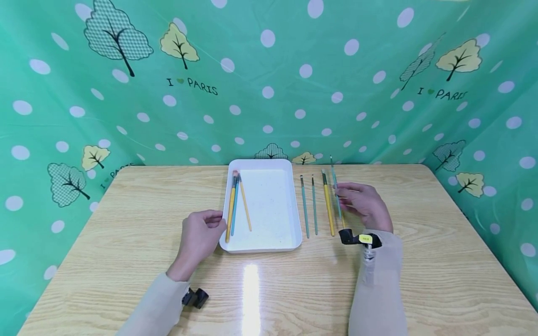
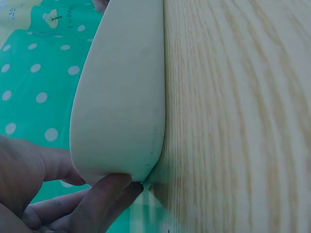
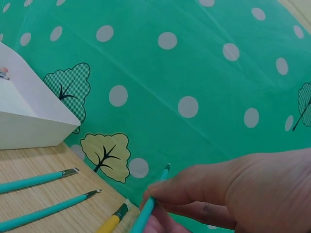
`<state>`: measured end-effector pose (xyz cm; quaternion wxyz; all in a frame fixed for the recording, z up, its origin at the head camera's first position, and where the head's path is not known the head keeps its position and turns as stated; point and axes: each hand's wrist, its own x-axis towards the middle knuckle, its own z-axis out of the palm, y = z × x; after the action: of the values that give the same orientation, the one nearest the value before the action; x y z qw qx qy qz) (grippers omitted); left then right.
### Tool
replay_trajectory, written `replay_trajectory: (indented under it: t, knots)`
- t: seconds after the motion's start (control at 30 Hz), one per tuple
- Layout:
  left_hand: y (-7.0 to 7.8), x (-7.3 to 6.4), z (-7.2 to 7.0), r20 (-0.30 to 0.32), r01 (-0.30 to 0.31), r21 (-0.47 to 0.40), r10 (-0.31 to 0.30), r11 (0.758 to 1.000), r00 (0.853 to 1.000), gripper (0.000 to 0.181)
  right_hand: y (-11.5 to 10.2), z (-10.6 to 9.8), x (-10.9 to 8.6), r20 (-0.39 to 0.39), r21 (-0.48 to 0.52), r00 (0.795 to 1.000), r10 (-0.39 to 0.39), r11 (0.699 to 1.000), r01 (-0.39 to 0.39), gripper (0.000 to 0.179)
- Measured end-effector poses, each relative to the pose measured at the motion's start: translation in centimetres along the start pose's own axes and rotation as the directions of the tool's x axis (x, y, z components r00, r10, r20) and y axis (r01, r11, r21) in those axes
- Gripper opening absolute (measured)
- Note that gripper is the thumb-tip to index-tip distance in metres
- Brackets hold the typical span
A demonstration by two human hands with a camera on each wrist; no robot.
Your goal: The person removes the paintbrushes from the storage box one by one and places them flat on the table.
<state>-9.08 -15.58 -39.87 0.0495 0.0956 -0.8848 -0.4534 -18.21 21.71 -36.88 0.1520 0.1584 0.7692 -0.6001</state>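
The right hand [image 1: 365, 205] pinches a teal brush [image 1: 333, 172] between thumb and fingers, near the middle of the handle, bristle end pointing away from the person. The brush seems to be off the table [image 1: 138, 224], beside a yellow brush [image 1: 328, 205]; part of another yellow handle [image 1: 343, 222] shows below the hand. The left hand [image 1: 201, 235] holds the near left corner of the white tray [image 1: 269, 210], fingers and thumb closed on its wall

A light pinch on the handle should be enough; squeezing harder would likely make so slim a stick roll. It seems best to raise the lower end clear of both yellow handles before any sideways move, since a low sweep could also knock the 2 loose teal brushes [image 1: 305, 207] lying between hand and tray. Keeping the bristles untouched looks wise

Inside the tray, 3 brushes lie toward its left side, so the bare right part offers the easiest room should anything be laid there. The left hand does well to steady the wall without tilting it, or those 3 might slide
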Motion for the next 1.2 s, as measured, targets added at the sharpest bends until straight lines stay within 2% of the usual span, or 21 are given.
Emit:
replay_trajectory:
  t: [0.67, 0.87, 1.2]
  knots:
    - [-0.1, 0.1, 0.0, 0.003, 0.001, -0.002, -0.001, 1.0, 1.0, 0.025, 1.0, -1.2, -0.1, -0.097, -0.033, 0.995, 0.029, 0.999, -0.032, 0.05]
    - [-0.1, 0.0, 0.0, 0.003, -0.002, -0.002, 0.002, 1.0, 1.0, 0.025, 1.3, -1.3, 0.1, -0.148, -0.054, 0.987, 0.06, 0.996, -0.068, 0.047]
    - [-0.1, 0.0, -0.1, 0.005, -0.007, -0.007, 0.007, 1.0, 1.0, 0.024, 2.0, -1.3, 0.9, -0.242, -0.106, 0.968, 0.064, 0.99, -0.092, 0.038]
